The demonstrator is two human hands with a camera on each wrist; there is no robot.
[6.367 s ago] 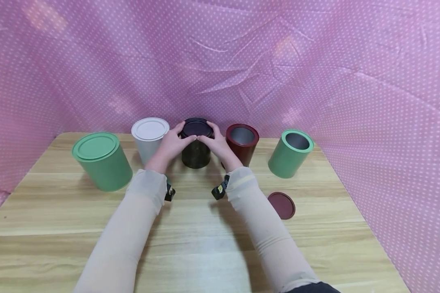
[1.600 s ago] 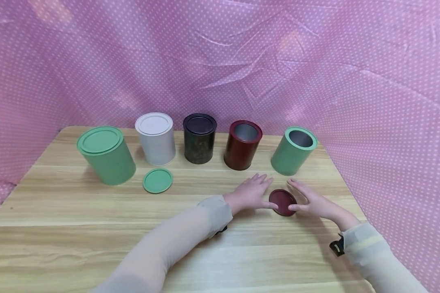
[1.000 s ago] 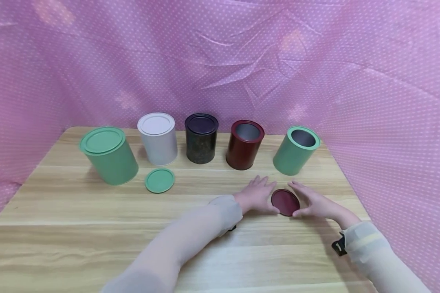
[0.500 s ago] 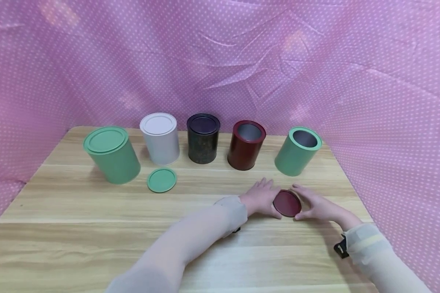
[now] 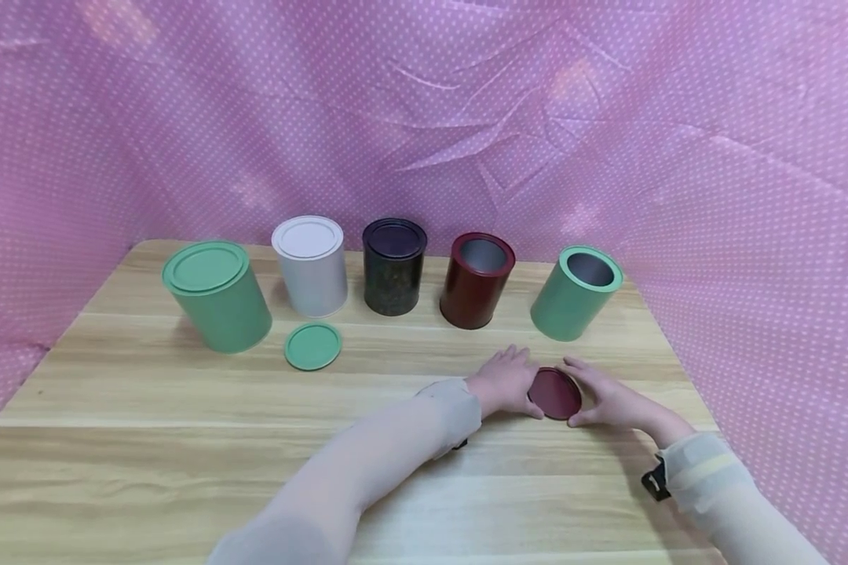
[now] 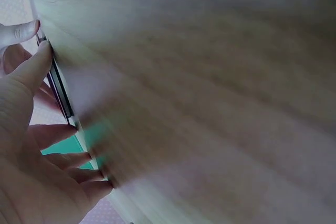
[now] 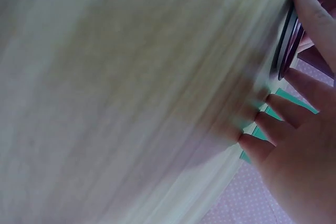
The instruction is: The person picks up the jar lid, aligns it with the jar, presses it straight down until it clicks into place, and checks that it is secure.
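Observation:
A dark red round lid [image 5: 555,394] lies low over the wooden table at the right, between my two hands. My left hand [image 5: 506,382] holds its left edge with thumb and index finger. On the opposite edge my right hand [image 5: 611,402] does the same. In the left wrist view the lid [image 6: 60,90] shows edge-on between thumb and index finger, the other fingertips close to the tabletop. The right wrist view also shows the lid's rim [image 7: 290,38] along the thumb and index finger. Behind the hands stands an uncovered dark red can [image 5: 473,286], grey inside.
Along the back stand a lidded green can [image 5: 219,302], a lidded white can [image 5: 312,271], a lidded black can [image 5: 393,275] and an uncovered green can [image 5: 572,302]. A green lid [image 5: 313,346] lies before the white can. Pink dotted cloth [image 5: 424,118] surrounds the table.
Both hands have left the black can at the back and come to the dark red lid. Over the last second they have drawn in on its edges. The view has shifted slightly.

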